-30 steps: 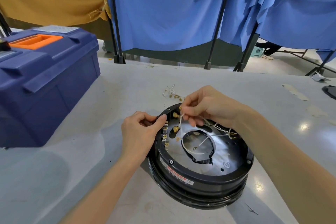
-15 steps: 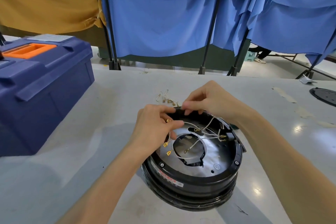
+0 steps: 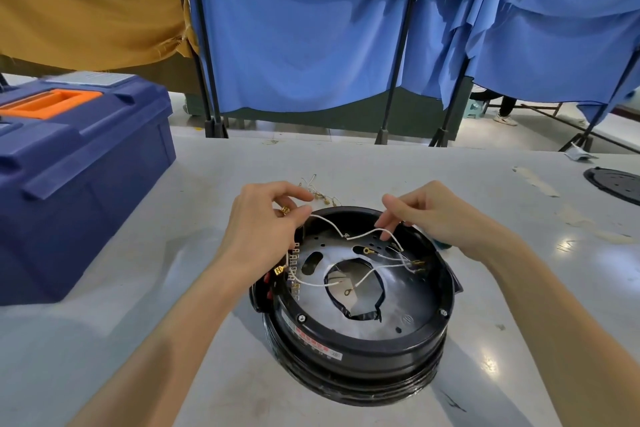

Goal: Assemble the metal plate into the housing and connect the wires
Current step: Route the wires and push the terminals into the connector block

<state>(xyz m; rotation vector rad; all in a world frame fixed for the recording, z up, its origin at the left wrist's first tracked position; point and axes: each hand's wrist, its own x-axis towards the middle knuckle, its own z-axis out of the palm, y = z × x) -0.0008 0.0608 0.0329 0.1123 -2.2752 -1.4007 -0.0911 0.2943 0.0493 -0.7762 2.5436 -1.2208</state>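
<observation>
Housing point(image 3: 356, 350) sits on the table point(image 3: 225, 163), open side up. Plate point(image 3: 408, 302) lies inside it, apparently seated, and screws show at the rim. White wires point(image 3: 391, 266) trail loose across the plate with ring ends unattached, so connecting looks like the step in hand.

Over the far rim, left hand point(image 3: 263, 222) pinches one end of a wire point(image 3: 360, 236) between thumb and curled fingers, with a brass terminal beside them. Right hand point(image 3: 429, 215) pinches the same wire further along, fingertips curled down. It is likely held between both hands to untangle and route it.

Just beyond lie loose terminals point(image 3: 322, 196). Far left is a toolbox point(image 3: 86, 163). Curtains point(image 3: 311, 45) hang behind.
</observation>
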